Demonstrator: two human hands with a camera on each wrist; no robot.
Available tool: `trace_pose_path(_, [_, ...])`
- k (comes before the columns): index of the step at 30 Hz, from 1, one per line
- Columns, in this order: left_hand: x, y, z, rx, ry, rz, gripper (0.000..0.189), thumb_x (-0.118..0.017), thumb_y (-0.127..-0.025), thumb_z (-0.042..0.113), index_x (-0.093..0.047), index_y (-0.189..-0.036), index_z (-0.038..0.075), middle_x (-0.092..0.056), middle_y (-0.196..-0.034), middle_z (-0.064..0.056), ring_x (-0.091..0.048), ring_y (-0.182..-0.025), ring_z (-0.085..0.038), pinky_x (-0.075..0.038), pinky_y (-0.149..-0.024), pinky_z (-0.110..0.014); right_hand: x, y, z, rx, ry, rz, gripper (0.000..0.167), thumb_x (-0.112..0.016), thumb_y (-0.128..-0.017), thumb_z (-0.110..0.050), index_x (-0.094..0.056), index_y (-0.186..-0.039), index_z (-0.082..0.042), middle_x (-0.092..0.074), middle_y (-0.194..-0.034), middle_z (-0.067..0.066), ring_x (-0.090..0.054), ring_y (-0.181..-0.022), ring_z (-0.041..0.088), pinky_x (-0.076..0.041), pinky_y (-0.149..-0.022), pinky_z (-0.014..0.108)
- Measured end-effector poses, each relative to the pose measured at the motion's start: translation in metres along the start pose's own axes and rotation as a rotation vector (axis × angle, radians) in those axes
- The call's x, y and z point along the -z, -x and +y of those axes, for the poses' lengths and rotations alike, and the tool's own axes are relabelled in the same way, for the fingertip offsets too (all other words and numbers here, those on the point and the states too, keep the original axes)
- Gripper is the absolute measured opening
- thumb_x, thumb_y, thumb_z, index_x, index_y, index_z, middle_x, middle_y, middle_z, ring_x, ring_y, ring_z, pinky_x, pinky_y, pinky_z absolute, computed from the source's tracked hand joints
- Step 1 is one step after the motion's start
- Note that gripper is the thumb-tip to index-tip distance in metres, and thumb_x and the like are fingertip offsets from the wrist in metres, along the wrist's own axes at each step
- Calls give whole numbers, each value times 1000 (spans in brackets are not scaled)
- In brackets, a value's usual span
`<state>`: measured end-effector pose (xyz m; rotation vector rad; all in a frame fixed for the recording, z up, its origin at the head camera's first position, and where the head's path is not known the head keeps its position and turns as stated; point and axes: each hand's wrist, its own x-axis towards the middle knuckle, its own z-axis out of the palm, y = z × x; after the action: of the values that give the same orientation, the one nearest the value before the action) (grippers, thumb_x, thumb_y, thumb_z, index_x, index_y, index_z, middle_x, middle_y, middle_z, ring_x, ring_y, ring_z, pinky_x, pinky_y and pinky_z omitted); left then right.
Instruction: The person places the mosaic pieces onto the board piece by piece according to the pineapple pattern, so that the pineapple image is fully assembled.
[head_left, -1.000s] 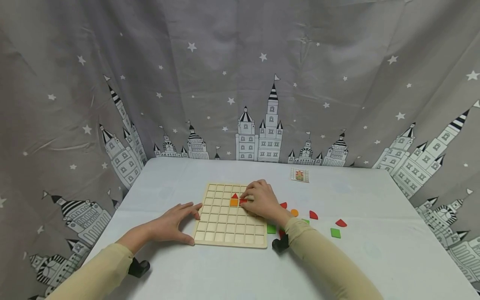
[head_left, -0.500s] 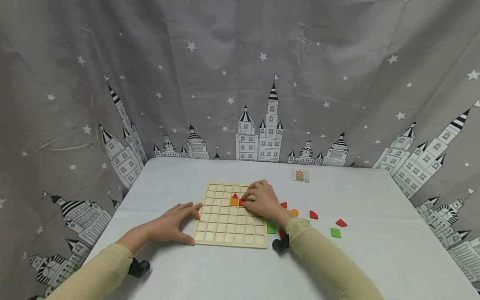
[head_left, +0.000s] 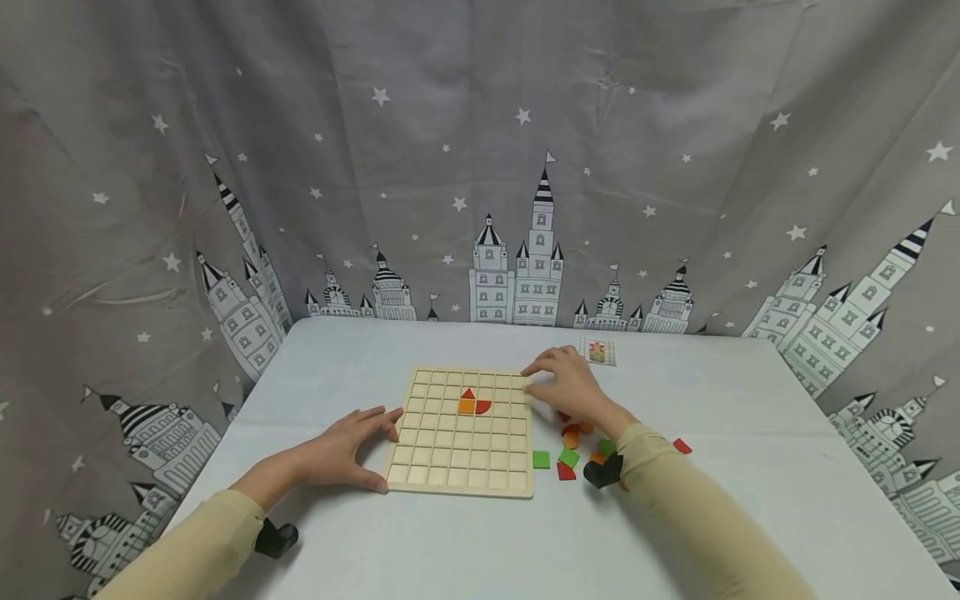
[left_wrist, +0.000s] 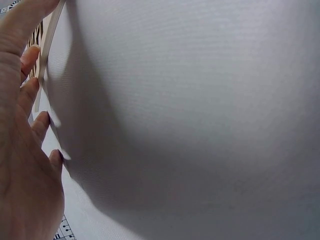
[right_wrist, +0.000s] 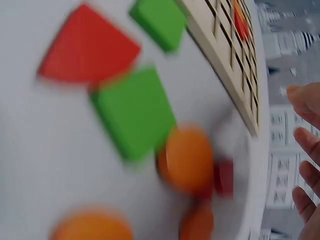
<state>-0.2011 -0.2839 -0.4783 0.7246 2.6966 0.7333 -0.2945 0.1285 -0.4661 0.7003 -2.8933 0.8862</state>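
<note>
A pale wooden grid board (head_left: 435, 475) lies on the white table. Set in its cells are an orange square (head_left: 467, 407), a red triangle (head_left: 468, 393) above it and a red quarter-circle (head_left: 483, 407) to its right. My left hand (head_left: 341, 450) touches the board's left edge, thumb and fingers spread; the left wrist view shows its fingertips (left_wrist: 31, 85) by the wooden rim. Off the board's upper right side, my right hand (head_left: 573, 387) hovers with fingers apart and nothing seen between them. Below it lie loose pieces, including a green square (right_wrist: 135, 112) and an orange round piece (right_wrist: 187, 157).
More pieces sit right of the board, among them a green square (head_left: 541, 459), a red quarter-circle (head_left: 566, 472) and a red piece (head_left: 682, 446) farther out. A small pattern card (head_left: 600, 352) lies behind the right hand. A grey castle-print curtain (head_left: 420, 150) hangs behind the table.
My right hand has let go of the red quarter-circle, which now lies beside the orange square, and has moved right, off the board. The left hand has stayed in place.
</note>
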Motion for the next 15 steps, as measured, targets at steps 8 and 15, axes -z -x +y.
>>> trace_pose_path(8, [1,1,1,15,18,-10,61,-86,-71,60,-55,-115,31,-32,-165,-7,-19,-151,-48,-14,-116,-73,30,20,29,-50,16,-34,25,-76,-91,-30,-78,-114,-19,-64,-126,7,-40,-136,39,-23,-118,64])
trace_pose_path(15, [0,1,0,1,20,-7,61,-86,-71,60,-55,-115,32,-32,-165,-6,-20,-151,-47,-14,-116,-73,35,34,43,-82,54,-93,22,-77,-90,-30,-79,-111,-23,-63,-127,5,-39,-135,38,-30,-113,63])
